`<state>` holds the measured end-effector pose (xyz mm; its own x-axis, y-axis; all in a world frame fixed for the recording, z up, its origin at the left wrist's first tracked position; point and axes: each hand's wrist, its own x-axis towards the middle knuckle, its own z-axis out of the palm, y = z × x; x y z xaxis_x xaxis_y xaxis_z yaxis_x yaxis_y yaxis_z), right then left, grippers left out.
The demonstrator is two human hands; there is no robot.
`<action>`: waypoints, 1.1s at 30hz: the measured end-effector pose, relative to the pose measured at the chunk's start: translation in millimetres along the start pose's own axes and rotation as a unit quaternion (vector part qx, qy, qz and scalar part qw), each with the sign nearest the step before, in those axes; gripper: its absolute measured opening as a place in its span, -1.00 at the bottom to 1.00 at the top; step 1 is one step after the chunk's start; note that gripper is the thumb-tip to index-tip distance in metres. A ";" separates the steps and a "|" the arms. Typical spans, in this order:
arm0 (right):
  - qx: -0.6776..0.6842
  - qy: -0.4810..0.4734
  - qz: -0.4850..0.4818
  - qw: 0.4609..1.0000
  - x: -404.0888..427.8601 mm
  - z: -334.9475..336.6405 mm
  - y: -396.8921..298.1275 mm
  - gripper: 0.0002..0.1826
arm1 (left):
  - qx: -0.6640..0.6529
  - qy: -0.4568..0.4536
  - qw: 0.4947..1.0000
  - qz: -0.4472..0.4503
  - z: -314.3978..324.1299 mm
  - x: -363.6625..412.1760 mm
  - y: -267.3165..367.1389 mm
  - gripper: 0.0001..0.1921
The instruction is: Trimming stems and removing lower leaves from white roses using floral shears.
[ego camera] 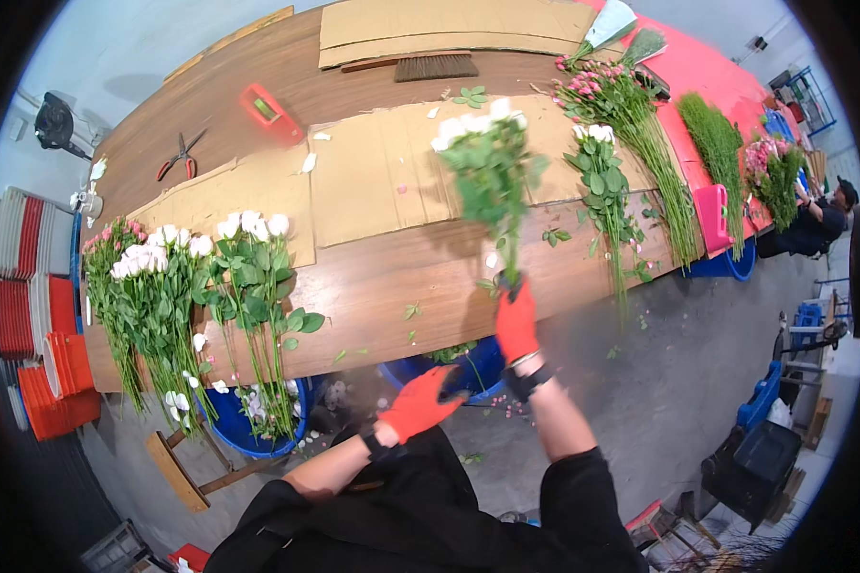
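My right hand (516, 322), in a red and black work glove, grips the stems of a bunch of white roses (489, 161) above the table's front edge. The bunch is blurred, its blooms pointing away from me over a flat cardboard sheet (373, 190). My left hand (419, 405), gloved alike, is empty with thumb and fingers apart, in front of a blue tub (484, 365) holding leaf scraps. A smaller bunch of white roses (598, 172) lies to the right. White roses (251, 272) and pale pink roses (143, 301) rest at the left.
Red-handled pruning shears (179, 157), a red plastic tool (271, 114) and a bench brush (436, 66) lie on the wooden table (401, 286). Pink spray roses (631, 114) and green filler stems (717, 143) lie right. Another person (817, 215) is at the far right. A wooden stool (175, 473) stands below left.
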<state>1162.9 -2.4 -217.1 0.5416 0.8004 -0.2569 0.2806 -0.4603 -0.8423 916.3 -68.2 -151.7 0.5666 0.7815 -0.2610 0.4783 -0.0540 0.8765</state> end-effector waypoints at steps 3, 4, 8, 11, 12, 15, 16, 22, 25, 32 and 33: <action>-0.056 0.041 -0.051 0.996 84.3 -56.0 25.1 -0.52 | -0.027 0.030 0.998 -0.040 -27.4 -24.5 -23.8 -0.48; -0.163 0.123 -0.144 0.968 105.1 -67.2 33.1 -0.55 | -0.025 0.047 0.996 -0.067 -39.9 -33.7 -33.6 -0.49; -0.366 0.069 -0.055 0.926 169.2 -102.8 82.1 -0.67 | 0.063 0.193 0.972 -0.118 -90.5 -69.8 -88.2 -0.56; -0.454 0.081 -0.046 0.886 183.1 -107.5 97.7 -0.63 | 0.152 0.364 0.912 -0.114 -137.3 -91.2 -110.1 -0.68; -0.471 0.083 -0.054 0.876 181.4 -109.2 98.2 -0.64 | 0.184 0.401 0.883 -0.159 -151.6 -97.6 -117.7 -0.61; -0.577 0.077 -0.061 0.811 167.1 -95.1 77.1 -0.60 | 0.349 0.423 0.801 -0.240 -176.5 -123.7 -162.6 -0.15; -0.590 0.072 -0.045 0.803 167.1 -96.4 72.4 -0.56 | 0.346 0.405 0.796 -0.286 -177.2 -127.1 -172.6 -0.01; -0.660 0.102 -0.081 0.740 118.6 -62.5 5.1 -0.22 | 0.346 0.366 0.765 -0.402 -167.0 -147.7 -215.2 0.29; -0.606 0.156 -0.261 0.735 80.1 -35.6 -11.5 -0.13 | 0.289 0.374 0.781 -0.408 -171.3 -146.7 -210.1 0.33; -0.303 -0.073 -0.425 0.850 -98.7 109.0 -69.2 -0.30 | 0.290 0.389 0.766 -0.422 -180.0 -162.5 -223.0 0.20; -0.274 -0.094 -0.443 0.848 -115.9 127.3 -62.9 -0.30 | 0.288 0.389 0.766 -0.424 -180.3 -165.6 -229.9 0.20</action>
<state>981.6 -17.3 -194.7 -0.1959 0.9487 0.2482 0.8662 0.2861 -0.4097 591.5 -73.1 -237.0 -0.5744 0.8094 -0.1219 0.7967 0.5871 0.1438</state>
